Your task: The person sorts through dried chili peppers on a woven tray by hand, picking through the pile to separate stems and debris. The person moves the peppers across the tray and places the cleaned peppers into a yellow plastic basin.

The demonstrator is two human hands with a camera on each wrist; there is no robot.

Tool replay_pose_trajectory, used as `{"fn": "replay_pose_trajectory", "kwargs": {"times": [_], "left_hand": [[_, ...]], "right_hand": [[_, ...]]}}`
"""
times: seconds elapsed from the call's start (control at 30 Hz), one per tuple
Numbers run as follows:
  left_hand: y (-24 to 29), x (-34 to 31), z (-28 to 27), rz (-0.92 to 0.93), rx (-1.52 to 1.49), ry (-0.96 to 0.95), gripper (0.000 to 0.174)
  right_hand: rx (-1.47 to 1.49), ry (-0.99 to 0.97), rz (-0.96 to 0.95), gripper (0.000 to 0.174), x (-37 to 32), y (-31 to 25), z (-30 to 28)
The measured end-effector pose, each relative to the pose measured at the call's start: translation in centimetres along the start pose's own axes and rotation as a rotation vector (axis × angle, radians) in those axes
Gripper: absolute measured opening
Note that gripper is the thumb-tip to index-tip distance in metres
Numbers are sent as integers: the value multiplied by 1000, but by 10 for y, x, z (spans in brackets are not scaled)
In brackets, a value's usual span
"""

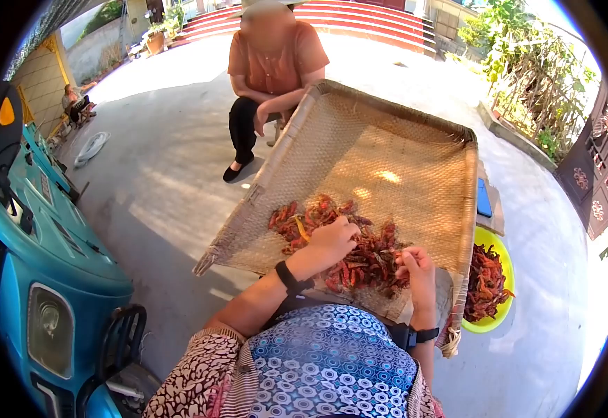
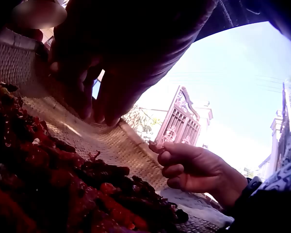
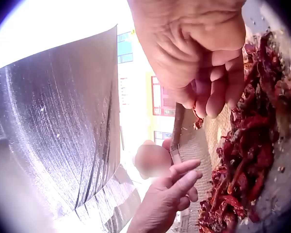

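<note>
A heap of dried red chilies point(image 1: 367, 272) lies in the near part of a woven tray point(image 1: 415, 150), with one yellow chili point(image 1: 301, 228) at its left side. My right hand point(image 1: 417, 270) is raised at the heap's right edge and pinches a small piece of dried chili point(image 3: 198, 121) between thumb and fingertips. Over the middle of the heap hovers my left hand point(image 1: 330, 242), its fingers loosely bent, with nothing showing between them. In the right wrist view, the left hand's thumb and index finger point(image 3: 184, 169) point toward the chilies.
A yellow-green basin point(image 1: 504, 254) of dried chilies stands right of the tray. Behind it lies a flat blue object point(image 1: 484, 198) on cardboard. A person point(image 1: 276, 63) sits beyond the tray's far left corner. The blue vehicle point(image 1: 46, 279) is at left.
</note>
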State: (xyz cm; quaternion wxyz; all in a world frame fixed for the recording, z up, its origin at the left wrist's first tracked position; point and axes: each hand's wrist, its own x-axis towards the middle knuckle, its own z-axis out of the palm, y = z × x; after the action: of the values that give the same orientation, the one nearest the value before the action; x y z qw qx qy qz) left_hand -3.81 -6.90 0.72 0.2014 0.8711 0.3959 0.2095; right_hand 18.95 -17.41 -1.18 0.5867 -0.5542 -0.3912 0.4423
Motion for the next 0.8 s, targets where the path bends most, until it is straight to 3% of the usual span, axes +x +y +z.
{"fn": "replay_pose_trajectory", "kwargs": {"times": [0.07,0.1,0.17,0.27,0.4,0.63,0.73,0.8], "left_hand": [[-34,0,-2,-28,225,192,24],[-36,-1,-17,-125,308,149,27],[-58,-6,-25,-119,385,195,16],[-75,-11,-27,-230,451,118,17],[-81,-9,-29,-296,400,47,15],[-65,-13,-32,-150,349,226,11],[-48,-11,-31,-27,294,261,7],[-30,-9,-24,5,211,175,7]], "right_hand": [[109,197,-61,16,-2,-10,-17],[296,259,-86,18,3,-8,-32],[672,380,-135,21,12,-1,-63],[1040,381,-110,24,12,-1,-86],[867,346,-44,27,7,11,-70],[654,218,85,22,6,9,-31],[325,20,27,21,3,4,-13],[94,-111,24,23,2,-3,0]]}}
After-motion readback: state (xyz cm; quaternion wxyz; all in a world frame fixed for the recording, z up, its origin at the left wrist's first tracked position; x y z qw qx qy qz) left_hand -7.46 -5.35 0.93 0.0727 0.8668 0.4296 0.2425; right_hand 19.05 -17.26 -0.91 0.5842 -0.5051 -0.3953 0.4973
